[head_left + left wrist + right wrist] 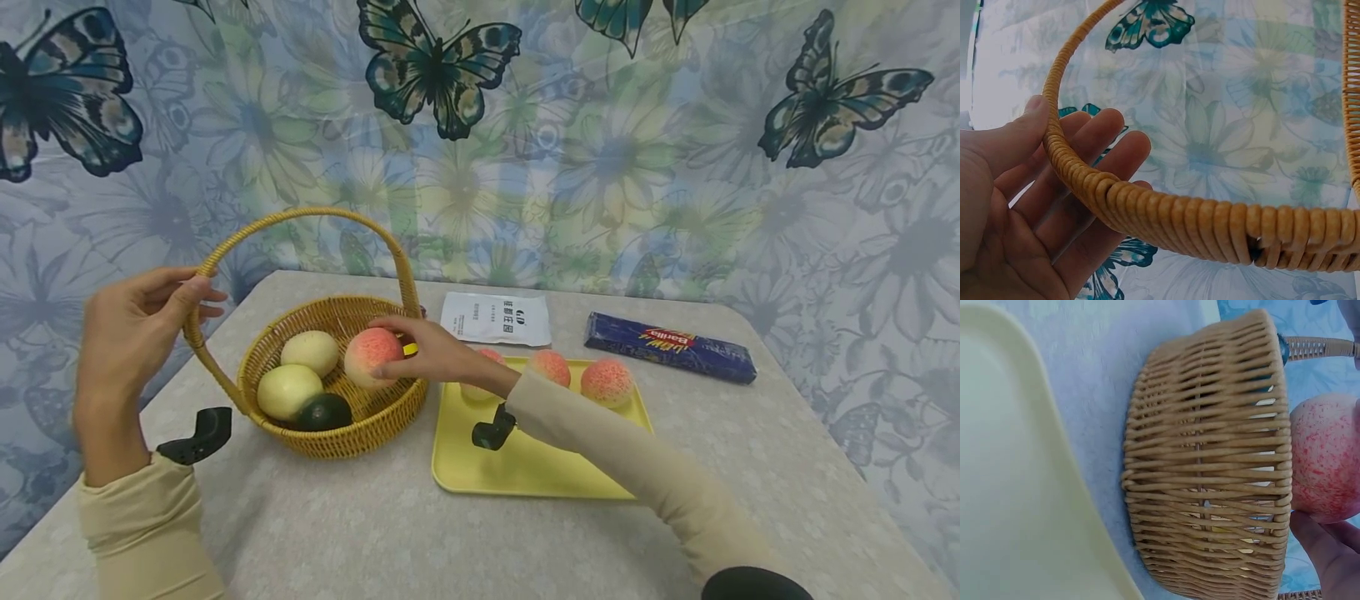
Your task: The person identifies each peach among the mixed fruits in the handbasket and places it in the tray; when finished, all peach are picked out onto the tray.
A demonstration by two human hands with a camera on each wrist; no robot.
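A wicker basket stands at the left of the table. My left hand pinches its arched handle between thumb and fingers, on the left side. Over the basket's right part, my right hand grips a pink-and-cream peach; in the right wrist view this peach shows just past the rim. Inside lie two pale yellow-green round fruits and a dark green, avocado-like fruit. A small dark-and-yellow thing is mostly hidden behind my right hand.
A yellow tray right of the basket bears three peaches along its back, one partly behind my right wrist. Behind it lies a white packet. A blue Barilla pasta pack lies at the back right. A butterfly-patterned cloth hangs behind the table.
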